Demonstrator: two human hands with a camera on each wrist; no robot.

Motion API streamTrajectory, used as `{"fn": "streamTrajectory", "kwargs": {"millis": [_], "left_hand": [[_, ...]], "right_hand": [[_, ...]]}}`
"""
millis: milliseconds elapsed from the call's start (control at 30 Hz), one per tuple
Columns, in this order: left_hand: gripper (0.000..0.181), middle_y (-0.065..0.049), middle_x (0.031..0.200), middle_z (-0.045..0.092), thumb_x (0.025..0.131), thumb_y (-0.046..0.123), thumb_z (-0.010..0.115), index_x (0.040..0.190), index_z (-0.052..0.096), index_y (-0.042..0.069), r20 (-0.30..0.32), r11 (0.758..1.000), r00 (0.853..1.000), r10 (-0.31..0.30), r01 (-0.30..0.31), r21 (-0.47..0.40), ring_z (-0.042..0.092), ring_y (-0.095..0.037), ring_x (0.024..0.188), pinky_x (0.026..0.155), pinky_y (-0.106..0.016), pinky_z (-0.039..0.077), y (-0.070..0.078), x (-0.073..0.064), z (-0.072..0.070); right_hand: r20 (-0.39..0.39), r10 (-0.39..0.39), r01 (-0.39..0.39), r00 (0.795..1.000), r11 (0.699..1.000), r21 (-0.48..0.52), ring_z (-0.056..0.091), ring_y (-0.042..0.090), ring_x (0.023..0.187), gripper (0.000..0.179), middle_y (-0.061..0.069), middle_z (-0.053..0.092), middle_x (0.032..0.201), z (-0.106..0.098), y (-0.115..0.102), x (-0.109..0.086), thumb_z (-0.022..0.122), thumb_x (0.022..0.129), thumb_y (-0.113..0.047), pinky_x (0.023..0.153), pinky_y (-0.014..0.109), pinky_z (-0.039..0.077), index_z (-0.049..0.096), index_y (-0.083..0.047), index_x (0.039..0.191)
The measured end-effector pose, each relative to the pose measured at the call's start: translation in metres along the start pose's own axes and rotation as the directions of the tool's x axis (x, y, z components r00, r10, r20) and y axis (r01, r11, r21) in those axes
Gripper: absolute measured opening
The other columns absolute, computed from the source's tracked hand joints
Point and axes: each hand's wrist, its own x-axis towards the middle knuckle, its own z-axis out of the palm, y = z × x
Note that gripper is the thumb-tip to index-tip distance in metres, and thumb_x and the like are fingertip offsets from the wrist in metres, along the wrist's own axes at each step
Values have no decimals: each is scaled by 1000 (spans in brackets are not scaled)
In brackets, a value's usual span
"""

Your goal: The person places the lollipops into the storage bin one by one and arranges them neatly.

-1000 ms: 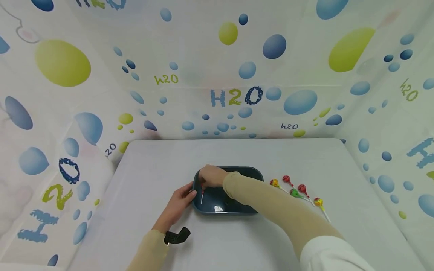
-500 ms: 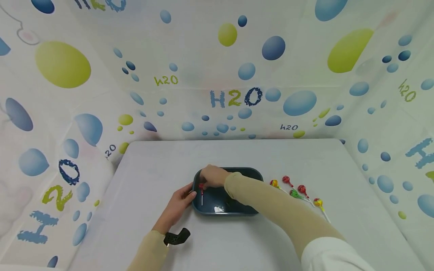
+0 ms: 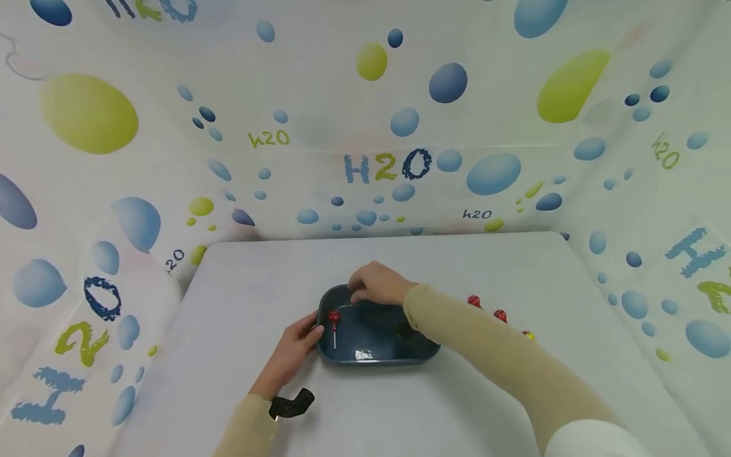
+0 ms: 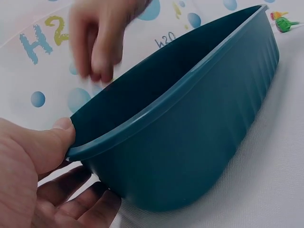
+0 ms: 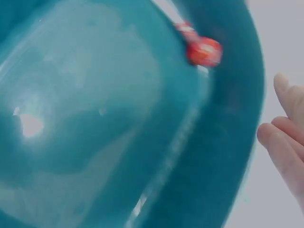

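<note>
A dark teal plastic tray (image 3: 377, 360) stands on the white table. My left hand (image 3: 297, 346) holds its left end, the thumb (image 4: 61, 130) at the rim and the other fingers under it outside. Inside, by the left wall, lies a red-wrapped lollipop (image 3: 334, 319), its white stick towards me; the right wrist view shows the same red lollipop (image 5: 205, 51) at the tray's end. Over the tray's far rim, my right hand (image 3: 379, 284) holds nothing, its fingers loosely bent and its thumb apart from them in the right wrist view.
Right of the tray lie more lollipops, including a far red lollipop (image 3: 474, 301), another red lollipop (image 3: 500, 315) and a yellow one (image 3: 528, 335), partly behind my right sleeve (image 3: 502, 362). A green lollipop (image 4: 286, 24) shows in the left wrist view. A printed curtain (image 3: 320, 82) surrounds the table.
My right hand has let go of the red lollipop and moved up and right, away from it. The lollipop lies in the tray. The left hand keeps its grip; the head view has shifted slightly.
</note>
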Motion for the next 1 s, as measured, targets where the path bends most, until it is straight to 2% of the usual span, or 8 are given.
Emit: {"fn": "streamTrajectory", "kwargs": {"millis": [100, 200, 333, 500, 633, 767, 900, 1000], "left_hand": [[58, -25, 163, 34, 107, 16, 53, 158, 32, 0, 6, 998, 1000, 12, -12, 59, 39, -42, 149, 113, -51, 42, 1, 3, 3], [59, -27, 163, 32, 108, 18, 52, 159, 30, -2, 13, 996, 1000, 15, -16, 89, 37, -44, 149, 112, -51, 42, 3, 4, 5], [60, -26, 165, 28, 108, 19, 51, 160, 27, -1, 24, 995, 1000, -15, 13, 98, 32, -43, 151, 113, -50, 41, 4, 4, 6], [61, -23, 167, 25, 110, 21, 48, 162, 23, 2, 49, 991, 997, -52, 46, 126, 31, -40, 153, 113, -45, 40, 5, 6, 6], [61, -22, 168, 23, 110, 22, 46, 163, 20, 3, 39, 986, 996, -76, 70, 151, 31, -39, 153, 112, -44, 39, 6, 4, -1], [62, -22, 169, 21, 110, 21, 45, 163, 18, 3, 41, 984, 995, -94, 86, 154, 31, -39, 154, 113, -45, 38, 8, 5, 0], [62, -23, 169, 20, 111, 20, 44, 163, 17, 3, 49, 986, 994, -102, 94, 137, 31, -40, 153, 113, -45, 38, 8, 8, 5], [61, -23, 169, 18, 111, 20, 43, 163, 16, 3, 56, 988, 993, -107, 100, 115, 30, -39, 154, 113, -46, 37, 8, 11, 10]], "right_hand": [[-114, 77, -65, 991, 993, 101, 72, 19, 103, 35, 8, 77, 116, -29, 17, -35, 75, 94, -22, 97, 35, 60, 73, -5, 125], [-229, 161, -120, 960, 976, 183, 73, 23, 108, 37, 11, 76, 120, -54, 41, -73, 74, 95, -21, 98, 39, 60, 71, -4, 128], [-342, 288, -208, 895, 945, 252, 73, 28, 110, 39, 14, 74, 123, -77, 78, -124, 74, 95, -22, 97, 43, 61, 70, -3, 129], [-414, 427, -310, 803, 895, 322, 72, 32, 112, 40, 18, 73, 124, -93, 117, -179, 73, 95, -19, 98, 46, 60, 68, -3, 131], [-437, 493, -342, 752, 859, 381, 71, 32, 113, 40, 17, 72, 126, -89, 139, -206, 72, 97, -22, 99, 47, 59, 67, -3, 132], [-430, 560, -388, 708, 817, 426, 70, 33, 116, 42, 17, 72, 127, -80, 160, -228, 71, 97, -26, 101, 49, 58, 66, -4, 133], [-411, 618, -435, 670, 775, 458, 68, 34, 118, 44, 18, 72, 127, -65, 175, -247, 70, 98, -28, 103, 50, 57, 65, -4, 134], [-391, 649, -459, 652, 749, 477, 68, 36, 119, 44, 19, 72, 127, -50, 181, -260, 70, 98, -28, 103, 51, 56, 65, -3, 134]]}}
